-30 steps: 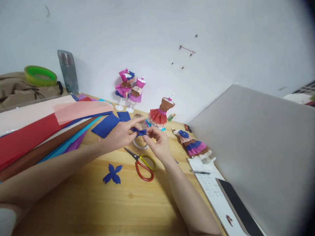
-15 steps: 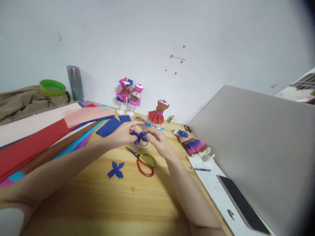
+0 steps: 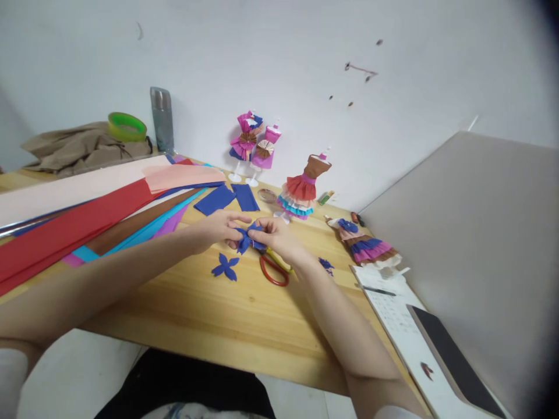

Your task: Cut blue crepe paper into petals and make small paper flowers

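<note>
Between my two hands is a blue crepe-paper flower with pointed petals, held above the table. My right hand pinches it with thumb and fingertips. On its other side, my left hand has its index finger stretched over the top, while the lower fingers close at a petal. A second blue four-petal paper flower lies flat on the wood, nearer to me. Scissors with one red and one yellow handle rest under my right hand, their blades hidden.
Coloured paper strips cover the left side. Blue paper pieces, small dress forms and a flask stand or lie towards the wall. At right are a paper dress, a whiteboard and a grey panel.
The view has tilted down, bringing the table's front edge and my lap into sight. The flower has turned between my hands, and my right thumb now lies across it.
</note>
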Demonstrator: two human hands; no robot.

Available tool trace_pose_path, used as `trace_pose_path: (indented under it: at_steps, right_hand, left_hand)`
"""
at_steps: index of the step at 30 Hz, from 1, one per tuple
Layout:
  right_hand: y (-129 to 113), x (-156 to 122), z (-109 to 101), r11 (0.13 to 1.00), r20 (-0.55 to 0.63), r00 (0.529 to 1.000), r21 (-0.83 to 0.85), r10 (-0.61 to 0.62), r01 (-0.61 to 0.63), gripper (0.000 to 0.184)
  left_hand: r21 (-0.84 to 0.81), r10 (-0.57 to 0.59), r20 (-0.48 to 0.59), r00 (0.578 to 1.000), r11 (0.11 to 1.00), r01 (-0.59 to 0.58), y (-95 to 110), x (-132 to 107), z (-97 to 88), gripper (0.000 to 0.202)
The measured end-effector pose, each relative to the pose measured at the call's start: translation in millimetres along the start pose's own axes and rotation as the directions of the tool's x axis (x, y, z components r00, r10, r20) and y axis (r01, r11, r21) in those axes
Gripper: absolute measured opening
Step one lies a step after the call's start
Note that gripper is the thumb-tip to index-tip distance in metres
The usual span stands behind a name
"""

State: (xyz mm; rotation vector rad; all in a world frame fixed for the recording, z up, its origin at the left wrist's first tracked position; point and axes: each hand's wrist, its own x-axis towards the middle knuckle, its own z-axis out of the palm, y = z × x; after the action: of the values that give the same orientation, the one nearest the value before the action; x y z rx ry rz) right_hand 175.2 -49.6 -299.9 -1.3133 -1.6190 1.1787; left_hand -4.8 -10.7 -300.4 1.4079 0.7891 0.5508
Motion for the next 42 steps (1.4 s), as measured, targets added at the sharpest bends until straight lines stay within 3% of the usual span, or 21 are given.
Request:
trace_pose_path:
  at_steps: [6, 10, 16, 22, 27, 31, 34, 36, 38, 40, 42]
  right_hand:
    - [6, 1, 19, 0.979, 0.046, 0.999, 0.203, -0.005, -0.004, 0.034]
    - [16, 3, 29, 0.965, 0.076, 0.997, 0.263, -0.016, -0.004, 0.033]
    - [24, 2, 33, 0.936, 0.124, 0.992, 0.351, -0.01, -0.035, 0.035]
    - [28, 2, 36, 0.941, 0.108, 0.994, 0.336, -0.006, -0.031, 0.04]
    - [32, 4, 36, 0.942, 0.087, 0.996, 0.334, -0.013, -0.017, 0.037]
    - [33, 3, 35, 0.942, 0.089, 0.996, 0.334, -0.027, -0.004, 0.037]
    - [34, 4, 35, 0.941, 0.073, 0.997, 0.339, -0.035, 0.008, 0.037]
    - [34, 5, 36, 0.938, 0.028, 0.999, 0.345, -0.038, 0.026, 0.037]
    - [35, 6, 37, 0.935, -0.044, 0.998, 0.348, -0.054, 0.066, 0.037]
    - [36, 7, 38, 0.939, -0.127, 0.988, 0.319, -0.087, 0.124, 0.035]
    - [37, 7, 38, 0.951, -0.195, 0.972, 0.253, -0.132, 0.18, 0.032]
  left_hand:
    - [-0.065, -0.031, -0.143, 0.989, 0.998, 0.022, -16, -12, -7.7, 0.051]
    - [0.011, 0.016, -0.204, 0.979, 1.0, -0.014, -25, -15, -8.4, 0.036]
    - [0.262, 0.249, -0.226, 0.942, 0.947, -0.187, -30, -20, -8.1, 0.031]
    - [0.589, 0.509, -0.167, 0.844, 0.738, -0.328, -32, -29, -4.2, 0.035]
    - [0.643, 0.527, -0.212, 0.823, 0.709, -0.288, -29, -34, -2.1, 0.035]
    - [0.646, 0.494, -0.228, 0.839, 0.721, -0.249, -25, -34, -4.0, 0.04]
    - [0.56, 0.446, -0.284, 0.848, 0.796, -0.231, -26, -31, -5.8, 0.034]
    - [0.383, 0.368, -0.346, 0.863, 0.895, -0.228, -28, -26, -6.7, 0.029]
    - [0.137, 0.217, -0.392, 0.894, 0.975, -0.177, -32, -22, -7.2, 0.026]
    - [-0.109, 0.049, -0.384, 0.922, 0.989, -0.098, -36, -18, -7.1, 0.023]
    - [-0.3, -0.047, -0.333, 0.942, 0.952, -0.059, -40, -16, -6.6, 0.02]
